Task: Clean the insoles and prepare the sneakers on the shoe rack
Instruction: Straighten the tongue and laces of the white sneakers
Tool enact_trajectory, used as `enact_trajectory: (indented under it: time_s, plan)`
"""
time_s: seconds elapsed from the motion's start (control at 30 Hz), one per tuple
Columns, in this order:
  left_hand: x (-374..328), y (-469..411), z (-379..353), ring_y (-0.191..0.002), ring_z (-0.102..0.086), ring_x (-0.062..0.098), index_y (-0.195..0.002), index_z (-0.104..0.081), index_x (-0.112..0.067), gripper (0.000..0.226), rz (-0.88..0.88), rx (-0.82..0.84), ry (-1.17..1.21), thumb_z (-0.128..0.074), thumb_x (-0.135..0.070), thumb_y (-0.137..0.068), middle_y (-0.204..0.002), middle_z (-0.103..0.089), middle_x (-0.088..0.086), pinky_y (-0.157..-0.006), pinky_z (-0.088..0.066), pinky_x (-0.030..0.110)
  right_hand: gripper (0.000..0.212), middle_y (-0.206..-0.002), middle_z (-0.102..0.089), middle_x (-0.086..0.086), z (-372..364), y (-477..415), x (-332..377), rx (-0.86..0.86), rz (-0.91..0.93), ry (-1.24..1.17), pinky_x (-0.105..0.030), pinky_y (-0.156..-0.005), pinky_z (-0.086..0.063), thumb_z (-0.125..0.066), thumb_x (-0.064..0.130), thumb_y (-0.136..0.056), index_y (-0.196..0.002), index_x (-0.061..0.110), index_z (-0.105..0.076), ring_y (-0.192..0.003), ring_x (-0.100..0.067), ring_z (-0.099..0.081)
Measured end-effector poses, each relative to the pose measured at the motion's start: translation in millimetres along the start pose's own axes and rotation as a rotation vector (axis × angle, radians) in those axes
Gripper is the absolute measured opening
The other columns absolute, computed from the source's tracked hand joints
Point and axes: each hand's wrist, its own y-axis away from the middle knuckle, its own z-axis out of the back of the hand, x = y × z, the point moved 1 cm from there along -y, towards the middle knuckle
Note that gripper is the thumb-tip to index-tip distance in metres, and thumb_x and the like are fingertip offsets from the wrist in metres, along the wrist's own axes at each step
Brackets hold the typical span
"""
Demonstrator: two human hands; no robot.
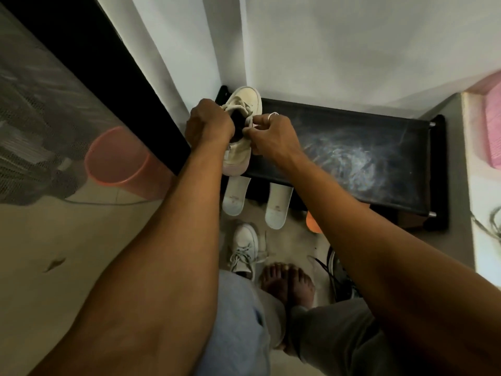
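A cream sneaker [244, 100] stands on the left end of the black shoe rack [352, 147], toe toward the wall. My left hand [208, 126] grips its left collar by the tongue. My right hand [271, 134] pinches the right side of the opening, with a white lace looped over a finger. Two white insoles [235, 196] [278, 206] lean against the rack's front, heels on the floor. The second sneaker [245, 249] lies on the floor below them, laces loose.
A pink bucket [119, 158] stands on the floor at left, by a black frame with mesh. A dark shoe [339, 278] and an orange object [311, 225] sit near my bare foot [290, 283]. A pink item [492, 123] is at the right edge.
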Motion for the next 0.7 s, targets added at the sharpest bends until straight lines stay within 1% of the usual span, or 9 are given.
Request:
enact_trajectory:
  time_s: [0.07, 0.13, 0.3, 0.37, 0.43, 0.5, 0.53, 0.63, 0.7]
  plan:
    - [4, -3, -2, -0.118, -0.064, 0.028, -0.126, -0.066, -0.017, 0.028, 0.059, -0.031, 0.064, -0.058, -0.019, -0.1, -0.131, -0.066, 0.007, -0.075, -0.043, 0.028, 0.033, -0.106, -0.075, -0.005, -7, -1, -2, 0.001, 0.008, -0.008, -0.038, -0.08, -0.064, -0.074, 0.018, -0.089, -0.121, 0.01, -0.07, -0.093, -0.016, -0.074]
    - [7, -3, -3, -0.116, -0.065, 0.027, -0.126, -0.069, -0.02, 0.031, 0.084, -0.067, 0.117, -0.052, -0.012, -0.101, -0.129, -0.067, 0.006, -0.074, -0.045, 0.028, 0.031, -0.108, -0.075, -0.003, -11, -1, -5, 0.015, 0.027, -0.008, -0.038, -0.084, -0.063, -0.072, 0.012, -0.09, -0.121, 0.012, -0.069, -0.096, -0.015, -0.073]
    - [14, -4, -4, -0.1, -0.069, 0.025, -0.111, -0.077, -0.025, 0.03, 0.031, -0.096, 0.183, -0.054, -0.014, -0.095, -0.112, -0.073, 0.003, -0.076, -0.056, 0.03, 0.04, -0.112, -0.072, 0.003, -20, 2, -5, 0.052, 0.06, -0.025, -0.041, -0.097, -0.058, -0.063, -0.002, -0.086, -0.12, 0.018, -0.071, -0.109, -0.015, -0.068]
    - [17, -4, -5, -0.1, -0.069, 0.025, -0.112, -0.077, -0.026, 0.029, 0.024, -0.097, 0.197, -0.056, -0.015, -0.094, -0.112, -0.074, 0.002, -0.08, -0.059, 0.033, 0.043, -0.116, -0.071, 0.003, -19, 4, -4, 0.057, 0.061, -0.029, -0.04, -0.101, -0.056, -0.062, -0.004, -0.086, -0.123, 0.018, -0.07, -0.112, -0.014, -0.066]
    - [17, -3, -4, -0.102, -0.069, 0.025, -0.112, -0.076, -0.024, 0.028, 0.017, -0.1, 0.195, -0.058, -0.014, -0.093, -0.113, -0.073, 0.003, -0.079, -0.058, 0.032, 0.043, -0.117, -0.072, 0.003, -19, 5, -4, 0.06, 0.055, -0.02, -0.039, -0.1, -0.056, -0.063, -0.001, -0.087, -0.124, 0.019, -0.07, -0.112, -0.013, -0.066]
    - [14, 0, -2, -0.106, -0.068, 0.026, -0.115, -0.074, -0.021, 0.029, 0.012, -0.101, 0.187, -0.057, -0.009, -0.094, -0.118, -0.071, 0.005, -0.077, -0.053, 0.03, 0.04, -0.117, -0.072, 0.002, -16, 6, -3, 0.045, 0.043, 0.022, -0.039, -0.097, -0.058, -0.065, 0.007, -0.087, -0.125, 0.018, -0.069, -0.109, -0.014, -0.067]
    - [12, 4, -1, -0.112, -0.066, 0.026, -0.122, -0.07, -0.019, 0.032, 0.008, -0.106, 0.183, -0.056, -0.008, -0.095, -0.125, -0.068, 0.006, -0.079, -0.051, 0.03, 0.041, -0.119, -0.072, 0.0, -13, 7, -2, 0.028, 0.032, 0.051, -0.039, -0.097, -0.057, -0.065, 0.011, -0.087, -0.127, 0.016, -0.068, -0.11, -0.014, -0.067]
    - [5, 21, 11, -0.128, -0.054, 0.026, -0.14, -0.055, -0.019, 0.046, -0.04, -0.163, 0.161, -0.054, -0.007, -0.095, -0.144, -0.053, 0.005, -0.094, -0.045, 0.03, 0.033, -0.12, -0.07, -0.004, -4, 14, 5, -0.002, 0.039, 0.11, -0.034, -0.096, -0.057, -0.065, 0.013, -0.092, -0.125, 0.011, -0.069, -0.109, -0.015, -0.066]
    - [-3, 35, 21, -0.129, -0.051, 0.026, -0.137, -0.057, -0.02, 0.045, -0.105, -0.197, 0.155, -0.053, -0.01, -0.094, -0.143, -0.051, 0.004, -0.097, -0.044, 0.032, 0.025, -0.11, -0.072, -0.002, 0, 24, 10, 0.008, 0.047, 0.117, -0.03, -0.089, -0.058, -0.064, 0.012, -0.095, -0.118, 0.011, -0.071, -0.098, -0.012, -0.067]
